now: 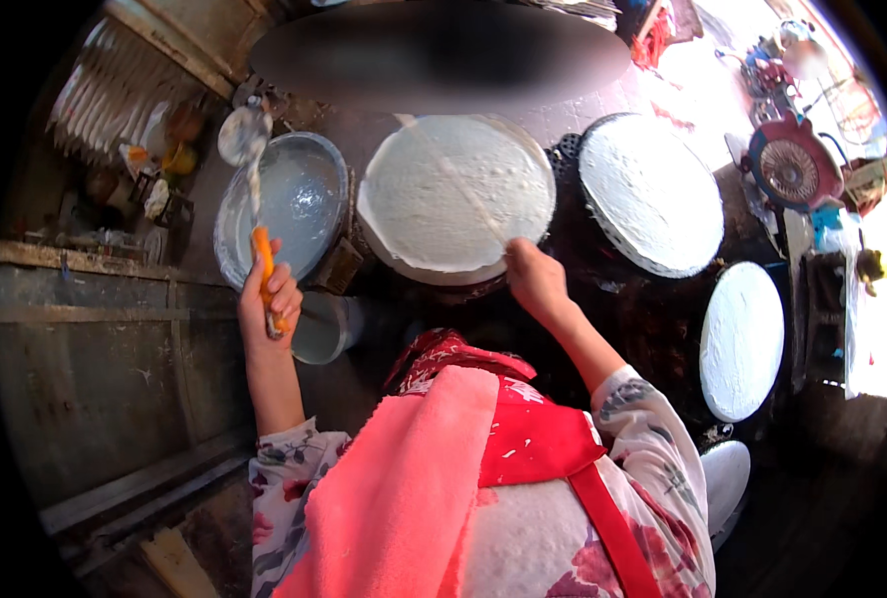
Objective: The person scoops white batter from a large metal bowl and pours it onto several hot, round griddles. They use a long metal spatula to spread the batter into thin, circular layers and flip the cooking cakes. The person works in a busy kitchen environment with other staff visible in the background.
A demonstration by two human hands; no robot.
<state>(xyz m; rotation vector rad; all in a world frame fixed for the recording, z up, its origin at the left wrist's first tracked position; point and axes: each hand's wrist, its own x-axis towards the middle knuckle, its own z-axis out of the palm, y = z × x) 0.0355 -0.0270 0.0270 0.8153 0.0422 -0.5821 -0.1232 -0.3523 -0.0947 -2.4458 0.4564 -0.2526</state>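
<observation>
My left hand (272,294) is wrapped round the orange handle of a ladle (255,189), which points up and away at the left. The ladle's round bowl is smeared white and is over the far left rim of a basin (336,159) of whitish, wet liquid. My right hand (537,282) is closed on the near end of a thin, flat stick (460,186). The stick slants across a round griddle topped with a pale, thin sheet of batter (414,214). Whether the stick touches the sheet or lies just above it, I cannot tell.
On the right are more round, white-coated griddle tops (651,194), (742,339) and a partly hidden one lower down. A translucent bucket (324,329) stands below the basin. A fan-like blower (792,167) is at the far right. A wooden panel (95,359) borders the left.
</observation>
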